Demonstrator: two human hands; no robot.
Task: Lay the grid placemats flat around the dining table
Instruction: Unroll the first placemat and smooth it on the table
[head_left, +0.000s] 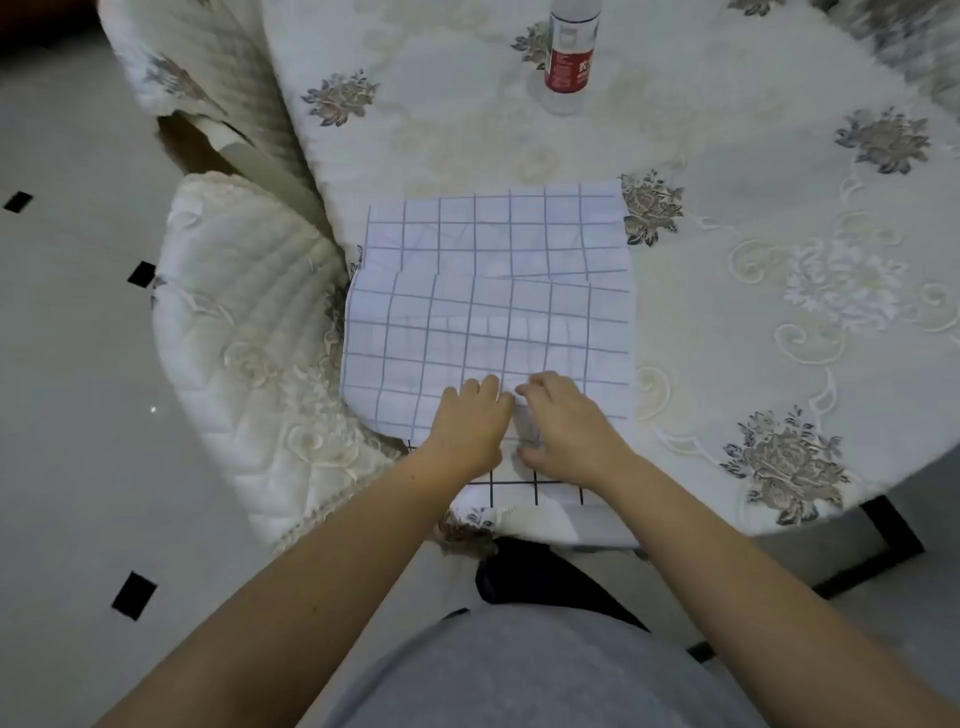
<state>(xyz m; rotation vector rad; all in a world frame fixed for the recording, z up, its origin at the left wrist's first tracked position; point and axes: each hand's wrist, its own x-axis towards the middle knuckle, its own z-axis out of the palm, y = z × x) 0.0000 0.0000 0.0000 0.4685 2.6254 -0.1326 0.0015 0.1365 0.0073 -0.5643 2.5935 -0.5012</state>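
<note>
Grid placemat (488, 312), creased by the dining table's (727, 171) near edge, wants pulling taut and outward by left hand (467, 423) and right hand (569, 423), both pinching its hem

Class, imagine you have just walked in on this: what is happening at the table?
A person works at the round dining table, both hands on the near edge of a grid placemat. The left hand and right hand sit close together, fingers curled on the cloth. The mat is spread out but creased. A darker-lined grid strip shows beneath the hands. A red-labelled bottle stands at the far side.
</note>
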